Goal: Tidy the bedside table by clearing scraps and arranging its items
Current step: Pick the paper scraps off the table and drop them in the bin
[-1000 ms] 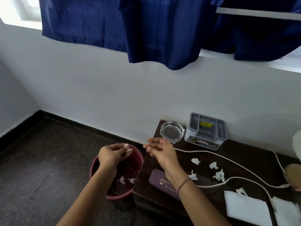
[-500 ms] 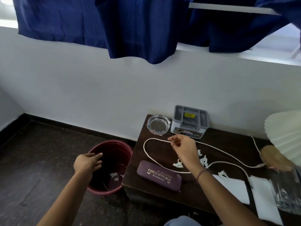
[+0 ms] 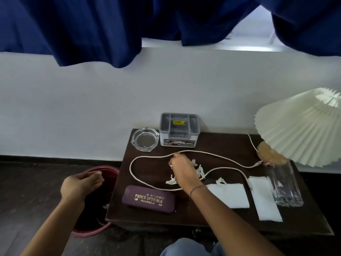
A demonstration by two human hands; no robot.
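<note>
Several torn white paper scraps (image 3: 200, 170) lie in the middle of the dark wooden bedside table (image 3: 217, 221). My right hand (image 3: 181, 168) rests over them, fingers curled down on a scrap at its left side. My left hand (image 3: 81, 183) hovers palm-down, fingers loosely apart and empty, over the maroon bin (image 3: 96, 227) on the floor left of the table. One scrap (image 3: 106, 206) shows inside the bin. A white cord (image 3: 140, 157) loops around the scraps.
A maroon glasses case (image 3: 148, 198) lies at the front left. A glass ashtray (image 3: 144, 138) and grey organiser box (image 3: 179, 129) stand at the back. Two white napkins (image 3: 229, 195), a tall glass (image 3: 285, 185) and a pleated lamp (image 3: 302, 126) occupy the right side.
My right hand moved from beside the bin to the scraps on the table and closed on one. My left hand let its scrap fall and spread over the bin. The view swung right.
</note>
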